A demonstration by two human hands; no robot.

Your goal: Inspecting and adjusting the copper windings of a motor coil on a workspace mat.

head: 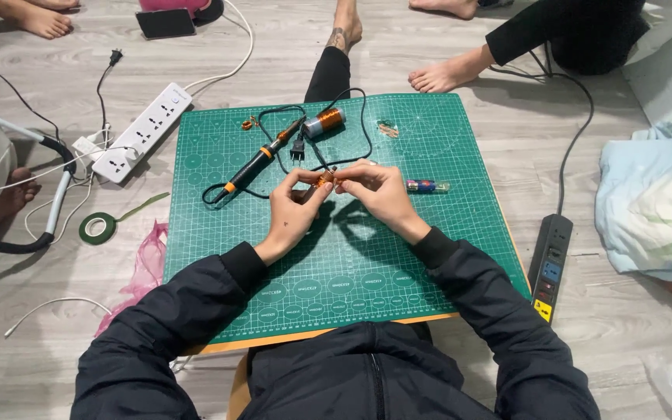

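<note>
Head view: copper coil between both hands' fingers.

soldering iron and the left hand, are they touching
Apart. The head view shows the soldering iron lying on the green cutting mat, with bare mat between it and the left hand, which pinches a small copper-coloured piece together with the right hand.

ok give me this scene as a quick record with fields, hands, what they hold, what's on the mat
left hand: left hand pinches a small copper coil
right hand: right hand pinches the same coil from the other side
surface: green cutting mat
on mat: soldering iron, copper wire spool, battery
beside mat: white power strip, green tape roll, black power strip
</note>
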